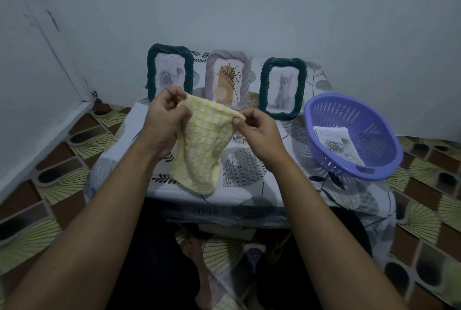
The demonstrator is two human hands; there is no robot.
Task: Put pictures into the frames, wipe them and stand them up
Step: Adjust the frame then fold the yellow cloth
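Cloth point(199, 150), yellow and white, hangs mid-frame over the table point(249, 167). Its lower edge looks to be touching the table cover or just above it.

Left hand point(164, 120) pinches the cloth's upper left corner. Right hand point(259, 130) pinches the upper right corner between thumb and fingers. Both are clamped on the cloth and hold nothing else.

Three frames stand in a row across the upper centre, each with a picture in it: rose frame point(170, 72) left, plant frame point(228, 77) middle, cat frame point(283, 87) right. Basket point(369, 122) sits at right of centre with loose prints point(336, 142) in it.

Step, as judged: squaring up the cloth, either to fold it into a pad for wiping or to fold it away.
- Keep both corners level and fold the cloth in half before it goes near the frames.
- If wiping follows, steady each frame with one hand, as they may tip easily.
- Wipe the glazing lightly and work the cloth into the twisted rims.
- Keep the hanging end clear of the row.

Hard to make out:
- Whether any frame has been wiped.
- The props behind the frames are hidden.
- The rose frame's lower edge is hidden behind the left hand and the plant frame's partly behind the cloth.
- Number of prints in the basket is unclear; the top one shows a rose.
- Light is dim and the edges of the picture are bent by the lens.
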